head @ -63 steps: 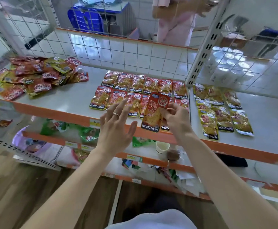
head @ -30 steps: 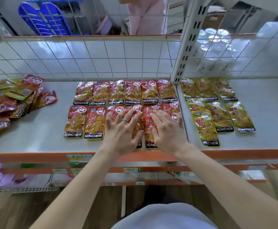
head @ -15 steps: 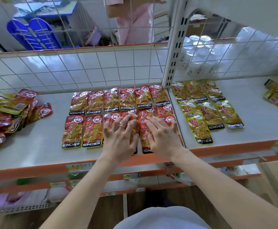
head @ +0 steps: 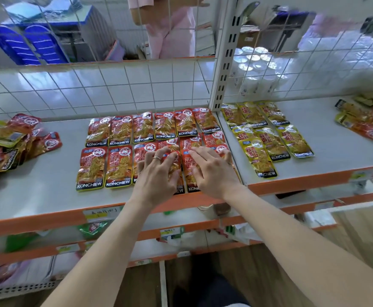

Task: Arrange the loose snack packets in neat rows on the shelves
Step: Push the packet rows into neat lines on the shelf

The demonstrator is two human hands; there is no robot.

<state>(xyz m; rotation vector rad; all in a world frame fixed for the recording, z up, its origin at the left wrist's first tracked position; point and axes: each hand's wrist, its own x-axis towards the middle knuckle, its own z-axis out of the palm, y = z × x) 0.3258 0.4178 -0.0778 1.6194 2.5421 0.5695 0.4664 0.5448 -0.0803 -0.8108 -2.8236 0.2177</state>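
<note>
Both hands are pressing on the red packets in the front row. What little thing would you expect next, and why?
Probably the left hand lifts and reaches for the loose pile of red packets at the shelf's left end. Both it and the right hand lie flat on the front row, which looks level with its neighbours, while that pile is unsorted and there is bare shelf beside the rows.

- Both forearms are bare, with no sleeves reaching the wrists.
- The left hand (head: 156, 173) wears a thin band ring (head: 156, 157) on one finger, toward 12 o'clock.
- The right hand (head: 214, 171) carries no ring that shows.
- A pale garment (head: 225, 305) edges the frame at 6 o'clock.
</note>
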